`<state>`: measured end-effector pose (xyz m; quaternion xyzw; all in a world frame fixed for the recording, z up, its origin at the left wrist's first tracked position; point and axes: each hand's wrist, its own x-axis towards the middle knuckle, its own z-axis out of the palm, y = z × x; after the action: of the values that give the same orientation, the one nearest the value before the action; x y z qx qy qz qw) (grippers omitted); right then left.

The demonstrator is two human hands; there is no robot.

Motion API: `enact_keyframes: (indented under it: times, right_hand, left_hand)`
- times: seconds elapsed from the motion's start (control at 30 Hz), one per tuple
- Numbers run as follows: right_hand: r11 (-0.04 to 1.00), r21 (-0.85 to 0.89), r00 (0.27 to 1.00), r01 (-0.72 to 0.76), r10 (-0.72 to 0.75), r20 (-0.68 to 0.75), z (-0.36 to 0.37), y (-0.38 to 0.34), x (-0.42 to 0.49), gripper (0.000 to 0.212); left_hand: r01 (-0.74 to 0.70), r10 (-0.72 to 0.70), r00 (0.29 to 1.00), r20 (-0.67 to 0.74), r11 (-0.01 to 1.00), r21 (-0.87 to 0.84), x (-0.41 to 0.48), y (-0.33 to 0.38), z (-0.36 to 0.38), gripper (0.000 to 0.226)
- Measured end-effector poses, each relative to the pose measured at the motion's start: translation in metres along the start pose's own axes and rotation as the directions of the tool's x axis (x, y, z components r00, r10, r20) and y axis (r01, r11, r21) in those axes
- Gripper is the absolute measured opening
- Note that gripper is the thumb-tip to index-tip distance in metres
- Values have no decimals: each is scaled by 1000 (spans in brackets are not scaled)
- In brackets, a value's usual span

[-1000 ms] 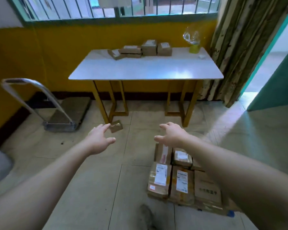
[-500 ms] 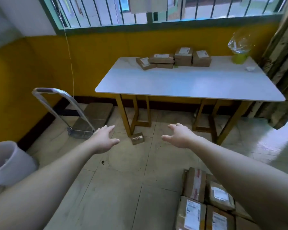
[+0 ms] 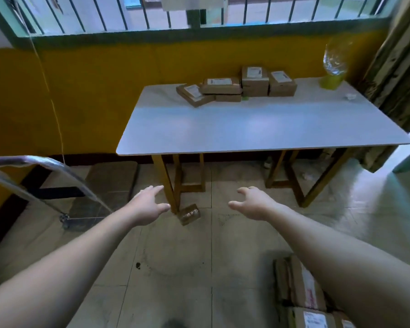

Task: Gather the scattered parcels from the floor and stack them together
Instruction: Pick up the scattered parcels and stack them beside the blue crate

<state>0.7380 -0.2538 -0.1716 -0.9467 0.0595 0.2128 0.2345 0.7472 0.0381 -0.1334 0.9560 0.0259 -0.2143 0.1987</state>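
Observation:
A small taped brown parcel [image 3: 188, 214] lies on the tiled floor beside the table's front left leg. My left hand [image 3: 147, 207] reaches out just left of it, fingers spread and empty. My right hand [image 3: 253, 205] is stretched forward to the parcel's right, fingers loosely bent, holding nothing. A group of brown parcels with white labels [image 3: 301, 294] lies on the floor at the lower right, partly hidden by my right forearm. Several more parcels [image 3: 237, 87] sit at the back of the white table [image 3: 246, 133].
A platform trolley [image 3: 104, 185] with a curved metal handle stands at the left by the yellow wall. A green container in a clear plastic bag [image 3: 333, 67] sits on the table's far right corner. A curtain [image 3: 393, 67] hangs at the right, and a thin cord hangs down the wall at the left.
The view has moved forward and left; the table and the small parcel are nearer, and the floor group of parcels has slid to the lower right corner. Both hands stay outstretched and empty.

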Motion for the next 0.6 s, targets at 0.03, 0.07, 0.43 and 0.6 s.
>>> enact_keyframes:
  times: [0.03,0.07,0.43,0.6]
  right_hand:
    - [1000,11,1000,-22,22,9,8,-8,6,74]
    - [999,26,999,-42,42,14,14,-14,12,74]
    - [969,138,976,-203,188,114,59,-12,114,74]
    - [967,167,977,-193,173,127,112,-6,203,74]
  left_hand:
    - [-12,12,999,33,1000,7,12,-7,-4,71]
    - [-23,22,998,63,1000,14,23,-12,-7,70]
    - [-129,102,959,266,988,86,156,-18,23,67]
    - [-113,85,954,287,990,83,238,-44,77,62]
